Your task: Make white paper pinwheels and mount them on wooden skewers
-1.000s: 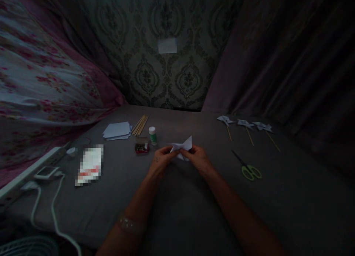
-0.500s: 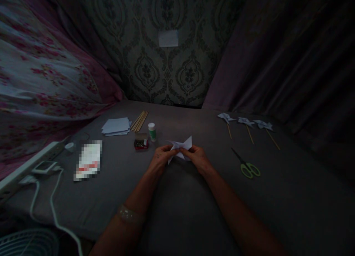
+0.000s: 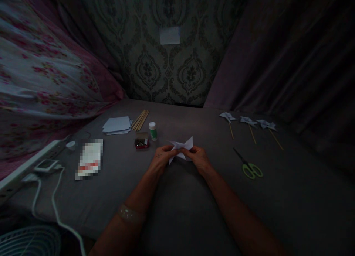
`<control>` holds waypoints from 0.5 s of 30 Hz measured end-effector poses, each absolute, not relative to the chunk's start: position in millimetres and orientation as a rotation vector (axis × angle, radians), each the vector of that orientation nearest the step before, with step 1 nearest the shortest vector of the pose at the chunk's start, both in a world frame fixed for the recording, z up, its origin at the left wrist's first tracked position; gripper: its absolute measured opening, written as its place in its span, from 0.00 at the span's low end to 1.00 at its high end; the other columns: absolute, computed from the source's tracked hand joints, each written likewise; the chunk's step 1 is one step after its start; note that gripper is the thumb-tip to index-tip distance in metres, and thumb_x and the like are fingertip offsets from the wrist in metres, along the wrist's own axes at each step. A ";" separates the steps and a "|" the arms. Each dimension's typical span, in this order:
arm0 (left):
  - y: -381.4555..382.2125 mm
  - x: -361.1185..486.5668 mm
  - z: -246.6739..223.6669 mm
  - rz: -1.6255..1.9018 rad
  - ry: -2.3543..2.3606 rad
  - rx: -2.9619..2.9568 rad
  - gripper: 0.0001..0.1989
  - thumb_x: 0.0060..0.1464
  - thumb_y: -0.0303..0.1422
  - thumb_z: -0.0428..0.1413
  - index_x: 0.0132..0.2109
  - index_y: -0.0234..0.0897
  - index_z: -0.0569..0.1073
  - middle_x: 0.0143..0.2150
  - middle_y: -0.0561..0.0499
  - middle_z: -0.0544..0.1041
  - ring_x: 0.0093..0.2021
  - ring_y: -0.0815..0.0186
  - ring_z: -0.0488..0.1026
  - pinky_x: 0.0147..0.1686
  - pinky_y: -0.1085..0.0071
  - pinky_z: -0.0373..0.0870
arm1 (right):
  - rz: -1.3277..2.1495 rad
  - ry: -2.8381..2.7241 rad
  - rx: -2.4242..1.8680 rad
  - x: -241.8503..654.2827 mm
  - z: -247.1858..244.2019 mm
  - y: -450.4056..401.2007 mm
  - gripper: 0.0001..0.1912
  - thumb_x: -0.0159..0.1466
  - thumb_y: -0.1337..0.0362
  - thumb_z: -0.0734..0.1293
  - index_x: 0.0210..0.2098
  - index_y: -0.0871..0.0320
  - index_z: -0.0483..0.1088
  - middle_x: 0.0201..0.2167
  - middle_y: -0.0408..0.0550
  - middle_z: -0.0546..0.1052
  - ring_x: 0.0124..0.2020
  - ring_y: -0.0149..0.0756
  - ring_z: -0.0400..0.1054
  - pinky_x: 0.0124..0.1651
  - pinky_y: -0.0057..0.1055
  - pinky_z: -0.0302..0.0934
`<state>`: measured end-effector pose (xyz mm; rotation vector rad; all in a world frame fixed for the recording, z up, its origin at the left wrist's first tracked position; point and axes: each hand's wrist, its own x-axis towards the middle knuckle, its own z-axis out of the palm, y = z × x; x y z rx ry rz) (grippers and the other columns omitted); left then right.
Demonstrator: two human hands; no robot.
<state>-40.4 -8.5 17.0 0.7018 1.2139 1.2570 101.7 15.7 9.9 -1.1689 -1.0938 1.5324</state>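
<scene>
Your left hand and right hand both pinch the folded paper pinwheel, your thumbs meeting near its middle and its pointed corners sticking out between your hands. It is at the centre of the scene, above the grey cloth.

Just to the left and farther off stands the glue stick, with the small open red box of metal pieces beside it. Beyond them lie the bundle of wooden sticks and, left of that, the stack of white paper.

On your right are the green-handled scissors, blades pointing far and left. Farther back, three paper pinwheels on sticks lie in a row. Near the left edge runs the white power strip.
</scene>
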 end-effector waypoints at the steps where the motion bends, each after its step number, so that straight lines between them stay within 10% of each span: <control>1: -8.8 -40.4 17.0 1.258 1.210 0.704 0.17 0.28 0.34 0.69 0.31 0.30 0.80 0.26 0.47 0.79 0.27 0.65 0.73 0.30 0.71 0.67 | 1.533 -1.089 -1.171 101.8 9.4 15.7 0.17 0.40 0.54 0.76 0.26 0.59 0.76 0.26 0.46 0.79 0.27 0.33 0.70 0.35 0.31 0.62; 15: -9.2 -41.9 14.4 1.229 1.235 0.713 0.17 0.30 0.34 0.69 0.32 0.32 0.80 0.28 0.46 0.80 0.27 0.63 0.74 0.30 0.69 0.69 | 1.529 -1.091 -1.184 101.6 4.9 16.2 0.20 0.39 0.52 0.76 0.26 0.59 0.76 0.26 0.47 0.79 0.26 0.34 0.71 0.34 0.32 0.62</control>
